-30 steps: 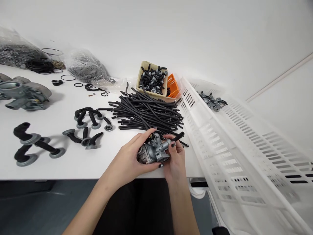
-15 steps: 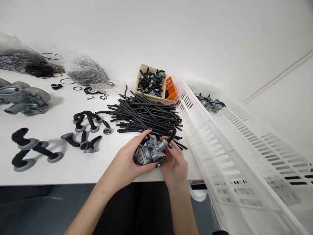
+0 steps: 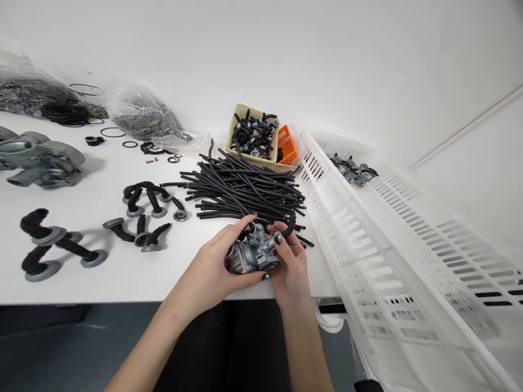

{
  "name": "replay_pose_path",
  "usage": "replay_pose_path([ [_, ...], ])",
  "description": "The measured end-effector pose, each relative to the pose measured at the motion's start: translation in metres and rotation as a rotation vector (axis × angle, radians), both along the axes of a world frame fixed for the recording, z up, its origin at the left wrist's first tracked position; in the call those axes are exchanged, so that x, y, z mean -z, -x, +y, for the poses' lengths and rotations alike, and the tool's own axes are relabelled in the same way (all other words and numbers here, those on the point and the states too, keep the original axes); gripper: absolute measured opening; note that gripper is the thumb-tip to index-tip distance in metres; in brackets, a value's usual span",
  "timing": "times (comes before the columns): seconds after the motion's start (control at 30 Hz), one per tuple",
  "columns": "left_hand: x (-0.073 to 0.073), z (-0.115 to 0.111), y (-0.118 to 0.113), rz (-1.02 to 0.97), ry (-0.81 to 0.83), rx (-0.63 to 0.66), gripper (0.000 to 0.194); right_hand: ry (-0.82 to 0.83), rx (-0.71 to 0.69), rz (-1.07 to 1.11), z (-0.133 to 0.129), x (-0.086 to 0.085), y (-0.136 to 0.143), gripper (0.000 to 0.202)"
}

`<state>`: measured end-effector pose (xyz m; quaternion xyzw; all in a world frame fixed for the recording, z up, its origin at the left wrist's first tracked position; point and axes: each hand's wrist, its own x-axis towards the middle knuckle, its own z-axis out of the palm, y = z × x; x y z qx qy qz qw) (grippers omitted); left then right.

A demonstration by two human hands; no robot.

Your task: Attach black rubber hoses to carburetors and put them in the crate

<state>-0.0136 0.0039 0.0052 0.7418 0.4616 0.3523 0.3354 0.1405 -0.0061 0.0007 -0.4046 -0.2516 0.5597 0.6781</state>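
Observation:
Near the table's front edge, my left hand (image 3: 216,267) is wrapped round the body of a grey metal carburetor (image 3: 255,250), its thumb along the lower side. My right hand (image 3: 292,277) grips the carburetor's right side, the thumb lying on a projecting neck. A short curved black rubber tube (image 3: 291,223) rises from behind the right fingertips; its joint with the neck is covered by them. Just beyond both hands lies a pile of thin black hoses (image 3: 249,185).
A white slotted crate (image 3: 347,228) with several carburetors (image 3: 353,170) stands right. Behind the hoses are a cream bin (image 3: 229,147) of capped tubes and an orange basket (image 3: 288,144). Left lie loose capped tubes (image 3: 153,204), larger carburetors (image 3: 41,158), rubber rings (image 3: 129,144) and plastic bags (image 3: 143,114).
My right thumb has shifted up and left, from the tube's base onto the carburetor's neck. The tube now curves to the right of the fingertips. My left hand keeps its hold.

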Motion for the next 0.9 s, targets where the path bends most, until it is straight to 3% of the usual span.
replay_pose_path([
  [0.23, -0.0007, -0.0006, -0.0017, -0.008, 0.001, 0.006, 0.079, 0.018, -0.023, -0.022, 0.0015, 0.0023, -0.0006, 0.027],
  [0.53, 0.0023, 0.0006, -0.0007, -0.014, 0.044, -0.048, 0.079, 0.020, -0.049, 0.130, -0.0009, 0.0020, -0.0044, 0.009],
  [0.9, 0.0020, 0.0003, 0.0010, -0.015, 0.027, -0.020, 0.079, 0.013, -0.081, 0.076, 0.0002, 0.0019, -0.0039, 0.032],
])
